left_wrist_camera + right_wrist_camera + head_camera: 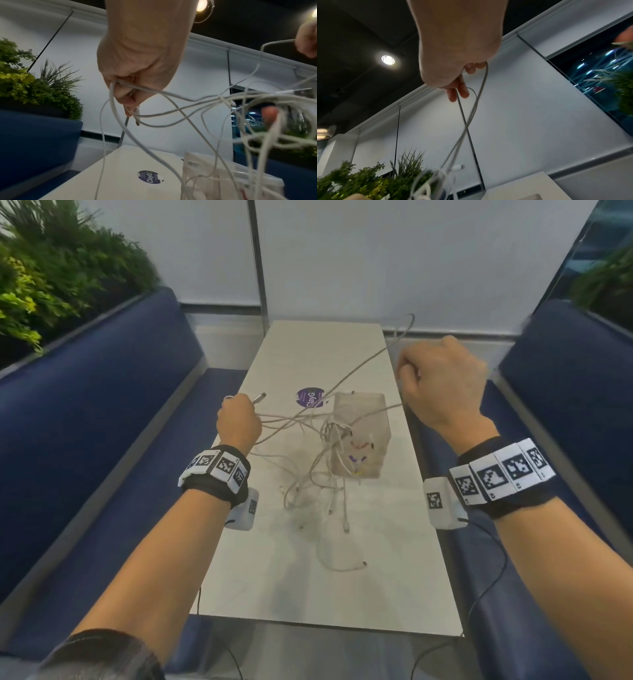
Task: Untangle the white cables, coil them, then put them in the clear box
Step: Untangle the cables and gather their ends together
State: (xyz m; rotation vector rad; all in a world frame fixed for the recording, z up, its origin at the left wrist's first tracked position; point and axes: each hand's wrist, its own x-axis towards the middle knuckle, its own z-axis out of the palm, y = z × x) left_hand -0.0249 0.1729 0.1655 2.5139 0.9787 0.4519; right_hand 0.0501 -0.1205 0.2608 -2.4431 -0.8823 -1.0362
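Observation:
A tangle of white cables (pixel 325 453) hangs above the white table (pixel 308 577), partly lifted, with loose ends trailing on the top. My left hand (pixel 239 416) is raised at the left and grips several strands (pixel 123 94), a metal plug sticking out past the fingers. At the right, my right hand (pixel 442 381) is held higher and grips one cable, which loops out above the fist (pixel 481 83). The clear box (pixel 359 436) stands upright on the table behind the knot, with coloured marks on its side.
A round purple sticker (pixel 310 397) lies on the table beyond the box. Blue benches (pixel 102 412) run along both long sides, with green plants (pixel 51 278) behind the left one. A wall with a pole closes the far end.

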